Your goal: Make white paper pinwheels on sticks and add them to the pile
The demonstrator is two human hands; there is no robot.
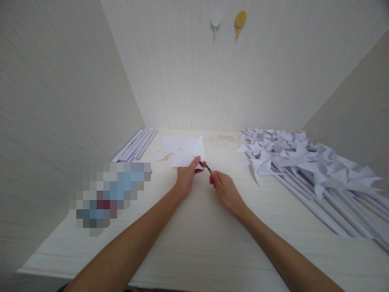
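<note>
Both forearms came in over the near edge of the pale wooden table (pixel 194 243) and met near its middle. The right hand (pixel 223 187) was closed around a small pair of scissors (pixel 206 165), of which only a dark red stretch showed past the fingers, its tip touching the paper. The left hand (pixel 186 177) pinched the near edge of a white paper sheet (pixel 185 151), thumb on top, fingers underneath. The sheet lay just beyond both hands, towards the far edge, partly folded with one corner raised. Small tan scraps (pixel 164 157) lay just left of the sheet; a few more (pixel 225 137) lay close to the far edge. Along the right edge, running up to the far right corner, lay a heap of white paper pinwheels on rolled paper sticks (pixel 306 166). At the far left corner a bundle of plain rolled paper sticks (pixel 136 145) lay side by side. On the back wall hung a white hook (pixel 216 19) and a yellow hook (pixel 240 19).
</note>
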